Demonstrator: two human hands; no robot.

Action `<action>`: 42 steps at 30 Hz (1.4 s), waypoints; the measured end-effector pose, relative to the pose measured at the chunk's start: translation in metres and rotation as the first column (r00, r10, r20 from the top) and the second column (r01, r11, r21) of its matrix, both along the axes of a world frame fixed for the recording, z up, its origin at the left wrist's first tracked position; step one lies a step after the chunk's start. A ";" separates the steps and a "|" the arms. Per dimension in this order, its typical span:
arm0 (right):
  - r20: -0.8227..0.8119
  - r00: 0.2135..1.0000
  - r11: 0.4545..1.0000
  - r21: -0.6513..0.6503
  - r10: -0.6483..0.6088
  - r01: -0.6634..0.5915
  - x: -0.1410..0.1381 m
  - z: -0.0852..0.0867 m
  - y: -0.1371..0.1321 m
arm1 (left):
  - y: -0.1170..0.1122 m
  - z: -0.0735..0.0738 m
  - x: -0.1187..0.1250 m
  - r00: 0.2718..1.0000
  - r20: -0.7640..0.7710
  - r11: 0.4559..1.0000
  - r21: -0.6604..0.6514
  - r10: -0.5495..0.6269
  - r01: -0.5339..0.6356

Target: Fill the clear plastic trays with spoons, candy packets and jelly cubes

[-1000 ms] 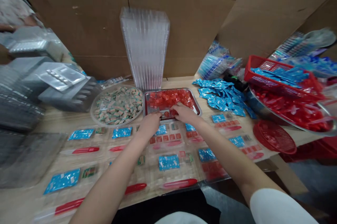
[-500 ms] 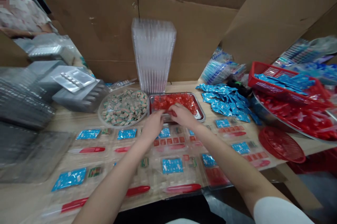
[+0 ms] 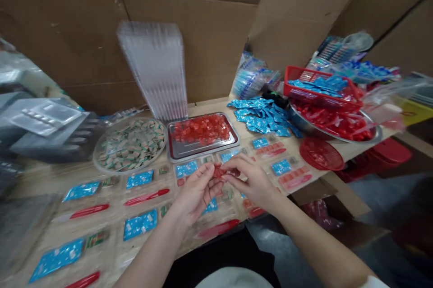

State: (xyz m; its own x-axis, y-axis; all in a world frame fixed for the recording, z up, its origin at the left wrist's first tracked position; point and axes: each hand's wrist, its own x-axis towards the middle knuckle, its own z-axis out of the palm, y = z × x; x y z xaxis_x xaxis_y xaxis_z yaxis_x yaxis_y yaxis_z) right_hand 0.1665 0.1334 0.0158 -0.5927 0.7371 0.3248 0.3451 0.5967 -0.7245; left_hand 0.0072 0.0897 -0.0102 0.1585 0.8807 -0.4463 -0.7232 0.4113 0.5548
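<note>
My left hand (image 3: 200, 191) is turned palm up with its fingers curled around a few small red translucent pieces (image 3: 219, 170). From the right, my right hand (image 3: 248, 177) pinches at the same pieces, its fingertips close to the left ones. Both hands are over clear plastic trays laid out in rows. Each tray holds items such as a blue printed packet (image 3: 140, 225), a small green-and-brown packet and a red pen-like item (image 3: 218, 229); some also hold red squares. Just beyond is a metal tray (image 3: 184, 149) with a heap of loose red pieces (image 3: 203, 129).
A round dish (image 3: 98, 161) of small beige-and-green packets is at left. Stacked clear trays (image 3: 158, 67) lean on cardboard. Blue packets (image 3: 264, 114), a red basket (image 3: 291, 81), a metal bowl (image 3: 378, 133) and a red sieve (image 3: 321, 152) are at right. Grey plastic packaging (image 3: 50, 130) fills the left.
Both hands have drawn back from the heap in the metal tray and now hold red pieces nearer my body. The view has turned to the right.
</note>
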 end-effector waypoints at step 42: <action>-0.043 0.998 0.951 -0.304 0.048 -0.059 0.057 -0.015 -0.029 | -0.033 -0.010 0.058 0.968 -0.157 0.974 -0.148 -0.197 0.175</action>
